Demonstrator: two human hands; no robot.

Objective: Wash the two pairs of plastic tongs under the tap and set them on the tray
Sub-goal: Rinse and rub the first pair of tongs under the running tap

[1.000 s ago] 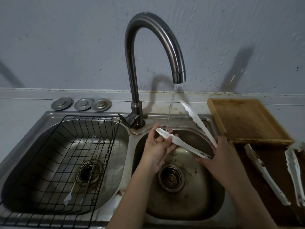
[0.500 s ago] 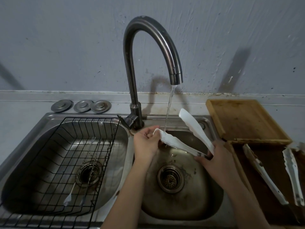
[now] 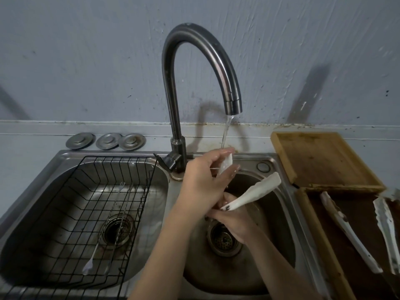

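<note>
Rinsing stage. We take the curved dark metal tap (image 3: 201,68) as our landmark. Its thin stream of water (image 3: 226,133) falls onto the tip of one arm of the white plastic tongs (image 3: 251,194), which we hold over the right-hand steel sink basin (image 3: 279,239), directly below the spout. Our left hand (image 3: 207,178) is closed around the upper arm, its fingers wrapped over the wet tip. Our right hand (image 3: 234,221), lower and nearer us, grips the hinge end; the other arm splays out to the right of the stream. The second pair of white plastic tongs (image 3: 350,232), smeared with brown residue, lies in the dark wooden tray (image 3: 318,234) to the right of the tap, in front of a pale wooden board (image 3: 324,159). We judge the task roughly at its midpoint. Risks: wet plastic may slip from our fingers into the basin, toward the drain strainer (image 3: 224,238); the splayed arm may escape the stream unrinsed; and a clean pair set beside the soiled one may be dirtied again by contact.
</note>
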